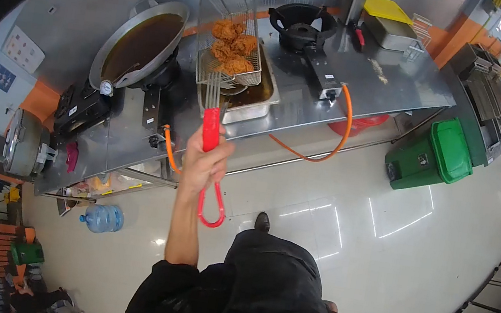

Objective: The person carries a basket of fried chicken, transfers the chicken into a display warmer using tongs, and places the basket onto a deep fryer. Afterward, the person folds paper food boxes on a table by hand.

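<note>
My left hand is closed around the red-handled tongs, whose red loop hangs below my fist. Their fork-like metal end points up at the near side of a wire fry basket; whether they touch cannot be told. Several pieces of golden-brown fried chicken lie in the basket. It rests over a rectangular metal pan holding dark liquid. Only a bit of my right hand shows at my right side, its fingers hidden.
On the steel counter, a large wok of dark oil with a thermometer stands left, a black burner right. An orange hose hangs over the edge. A green bin and water jug occupy the floor.
</note>
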A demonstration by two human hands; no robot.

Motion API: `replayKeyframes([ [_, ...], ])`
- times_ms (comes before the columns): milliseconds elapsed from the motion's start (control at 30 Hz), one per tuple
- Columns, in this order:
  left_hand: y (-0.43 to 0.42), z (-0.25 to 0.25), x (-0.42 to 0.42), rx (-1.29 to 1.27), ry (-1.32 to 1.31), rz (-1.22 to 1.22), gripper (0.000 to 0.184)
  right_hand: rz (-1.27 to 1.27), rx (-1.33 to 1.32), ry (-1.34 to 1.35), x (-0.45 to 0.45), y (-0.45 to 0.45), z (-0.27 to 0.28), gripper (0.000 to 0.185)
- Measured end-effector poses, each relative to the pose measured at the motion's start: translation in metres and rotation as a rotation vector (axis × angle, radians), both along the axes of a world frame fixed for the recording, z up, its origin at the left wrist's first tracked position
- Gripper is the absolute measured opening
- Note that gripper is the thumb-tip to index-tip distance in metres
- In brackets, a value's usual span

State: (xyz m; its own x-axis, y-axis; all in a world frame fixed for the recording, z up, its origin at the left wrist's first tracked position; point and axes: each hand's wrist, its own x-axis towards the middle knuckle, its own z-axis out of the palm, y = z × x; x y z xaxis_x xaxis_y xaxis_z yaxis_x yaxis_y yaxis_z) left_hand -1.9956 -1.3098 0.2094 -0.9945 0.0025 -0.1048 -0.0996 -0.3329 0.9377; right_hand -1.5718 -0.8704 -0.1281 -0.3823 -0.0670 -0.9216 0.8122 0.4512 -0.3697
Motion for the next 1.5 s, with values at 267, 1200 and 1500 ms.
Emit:
replayKeyframes([
  [267,0.090,-0.051,0.011,-0.058,0.077,0.106,0.027,-0.028,-0.066,0.055,0.038,0.068,-0.030,0.055],
  [1200,0.665,0.090,0.047,0.086,-0.464,-0.927,0.045,-0.766,0.369,0.172,0.115,0.538,-0.079,0.050],
  [1500,1.129,0.020,0.084,-0.149,-0.450,-1.388,0.043,-0.681,-0.015,0.182,0.190,0.550,-0.139,0.048],
])
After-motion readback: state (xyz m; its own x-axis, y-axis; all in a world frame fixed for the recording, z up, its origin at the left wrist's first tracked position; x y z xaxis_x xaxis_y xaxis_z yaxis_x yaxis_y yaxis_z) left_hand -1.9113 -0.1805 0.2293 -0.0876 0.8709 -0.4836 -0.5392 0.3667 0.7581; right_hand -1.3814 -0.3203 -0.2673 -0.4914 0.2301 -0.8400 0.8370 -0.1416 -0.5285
